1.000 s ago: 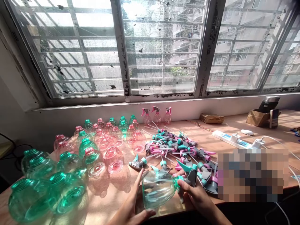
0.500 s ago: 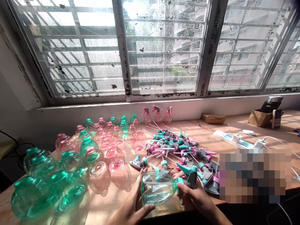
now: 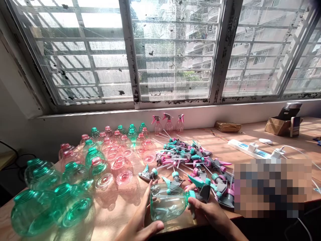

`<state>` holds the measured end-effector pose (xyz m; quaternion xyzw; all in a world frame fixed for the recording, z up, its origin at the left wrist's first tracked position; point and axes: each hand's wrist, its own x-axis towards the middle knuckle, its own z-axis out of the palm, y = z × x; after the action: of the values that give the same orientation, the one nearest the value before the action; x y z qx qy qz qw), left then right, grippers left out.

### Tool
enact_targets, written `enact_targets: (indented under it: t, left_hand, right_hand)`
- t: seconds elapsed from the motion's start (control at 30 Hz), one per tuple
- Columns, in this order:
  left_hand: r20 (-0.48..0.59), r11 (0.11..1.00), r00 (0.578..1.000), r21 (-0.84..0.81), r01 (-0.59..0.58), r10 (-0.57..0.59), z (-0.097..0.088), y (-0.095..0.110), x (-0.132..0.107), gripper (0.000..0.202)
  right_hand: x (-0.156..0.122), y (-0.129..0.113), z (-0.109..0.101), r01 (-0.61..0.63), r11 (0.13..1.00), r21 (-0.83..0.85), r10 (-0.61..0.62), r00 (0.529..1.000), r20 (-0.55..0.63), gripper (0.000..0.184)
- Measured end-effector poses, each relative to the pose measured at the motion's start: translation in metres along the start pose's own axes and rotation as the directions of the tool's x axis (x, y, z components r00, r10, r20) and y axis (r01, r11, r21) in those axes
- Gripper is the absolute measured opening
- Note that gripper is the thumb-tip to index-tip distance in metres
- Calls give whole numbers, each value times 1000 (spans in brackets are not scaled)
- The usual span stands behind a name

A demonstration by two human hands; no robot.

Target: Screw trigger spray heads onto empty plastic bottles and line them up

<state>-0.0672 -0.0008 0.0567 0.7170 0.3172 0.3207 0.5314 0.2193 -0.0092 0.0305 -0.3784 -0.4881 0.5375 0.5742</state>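
A green-necked plastic spray bottle (image 3: 167,202) is held horizontally at lower centre of the frame. Its body is cupped by the left hand (image 3: 140,223), fingers spread, and its neck end is gripped by the curled right hand (image 3: 209,212). Whether the teal-and-grey trigger sprayer head (image 3: 204,192) is seated on the neck cannot be told.

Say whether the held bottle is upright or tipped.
Tipped on its side: the clear bottle lies nearly level between the left hand and right hand, its teal neck pointing right.
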Motion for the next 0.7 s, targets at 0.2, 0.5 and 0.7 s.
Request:
enact_targets:
  t: [0.2, 0.5, 0.7]
  left_hand:
    - [30, 999, 999, -43, 33, -31, 5, 8, 2, 105]
    - [26, 993, 999, -116, -17, 20, 4, 12, 5, 111]
    - [44, 980, 999, -200, -20, 30, 4, 1, 7, 104]
  right_hand:
    - [1, 2, -2, -36, 999, 30, 36, 999, -14, 49]
    - [1, 8, -4, -46, 999, -1, 46, 999, 13, 48]
    - [2, 8, -3, -28, 1000, -6, 28, 999, -21, 51]
